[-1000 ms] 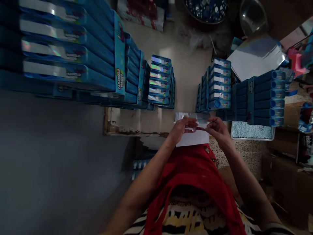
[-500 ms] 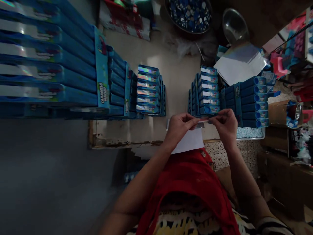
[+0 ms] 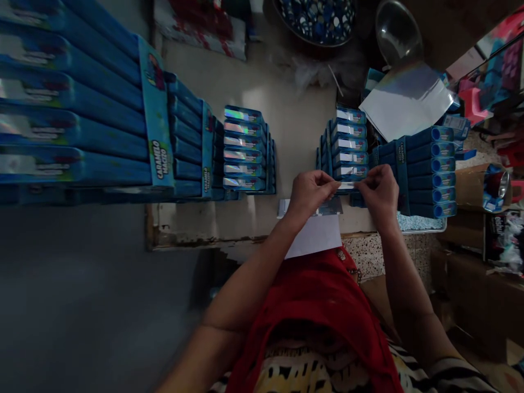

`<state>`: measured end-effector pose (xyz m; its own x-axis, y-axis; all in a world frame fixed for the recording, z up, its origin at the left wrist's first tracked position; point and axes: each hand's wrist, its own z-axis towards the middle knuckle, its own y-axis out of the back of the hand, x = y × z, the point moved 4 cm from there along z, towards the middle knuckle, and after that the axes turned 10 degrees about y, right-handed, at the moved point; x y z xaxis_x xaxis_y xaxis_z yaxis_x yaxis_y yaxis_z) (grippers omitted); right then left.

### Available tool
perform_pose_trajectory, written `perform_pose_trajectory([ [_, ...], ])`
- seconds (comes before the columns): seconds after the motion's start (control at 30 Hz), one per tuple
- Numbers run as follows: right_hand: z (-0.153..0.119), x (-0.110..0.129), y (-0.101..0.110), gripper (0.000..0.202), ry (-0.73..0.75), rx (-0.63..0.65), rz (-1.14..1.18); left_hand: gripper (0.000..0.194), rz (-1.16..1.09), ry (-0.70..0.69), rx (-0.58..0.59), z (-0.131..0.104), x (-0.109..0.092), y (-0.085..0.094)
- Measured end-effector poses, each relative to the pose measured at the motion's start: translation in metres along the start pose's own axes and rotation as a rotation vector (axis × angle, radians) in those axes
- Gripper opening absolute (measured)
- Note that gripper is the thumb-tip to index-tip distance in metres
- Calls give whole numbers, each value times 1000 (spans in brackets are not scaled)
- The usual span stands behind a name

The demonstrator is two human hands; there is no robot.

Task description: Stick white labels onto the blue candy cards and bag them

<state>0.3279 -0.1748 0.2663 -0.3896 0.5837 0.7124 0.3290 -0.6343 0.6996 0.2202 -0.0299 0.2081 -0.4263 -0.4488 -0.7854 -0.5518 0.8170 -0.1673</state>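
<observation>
Beige worktop (image 3: 297, 123): open lane btwn the mid stacks, front edge nr hands. Blue boxes (image 3: 350, 144), R-centre stack: upper ends w/ pale labels; lowest end looks part-done, overall count unclear. White paper (image 3: 315, 237) runs past front edge. L hand (image 3: 309, 196) & R hand (image 3: 380, 196) pinch pale strip (image 3: 346, 185) at stack's bottom front; R side tight, more boxes alongside.

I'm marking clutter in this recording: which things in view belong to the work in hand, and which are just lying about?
Likely in the work:
pale strip between the left hand and right hand
white paper nearest the body
blue boxes with pale strips

Likely just lying about:
shiny bowl
cardboard box
tray of pale blue bits
</observation>
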Motion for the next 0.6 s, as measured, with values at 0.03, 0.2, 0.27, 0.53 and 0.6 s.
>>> perform_pose_trajectory([
  [0.03, 0, 0, -1, 32, -9, 6, -10, 26, -12, 12, 1, 1, 1, 1],
  [0.2, 4, -12, 9, 43, -44, -19, -160, 35, -182, 225, 53, 17, 20, -10],
  [0.27, 10, -27, 13, 55, -76, -42, -145, 42, -285, 362, 36, 26, 36, -21],
  [0.53, -20, -75, -5, 45, -251, -91, 409, 31, -66, 151, -456, 18, 116, 15],
  [0.6, -55, -76, -8, 35, -171, -183, 335, 23, 146, 104, -646, 9, 144, 54],
])
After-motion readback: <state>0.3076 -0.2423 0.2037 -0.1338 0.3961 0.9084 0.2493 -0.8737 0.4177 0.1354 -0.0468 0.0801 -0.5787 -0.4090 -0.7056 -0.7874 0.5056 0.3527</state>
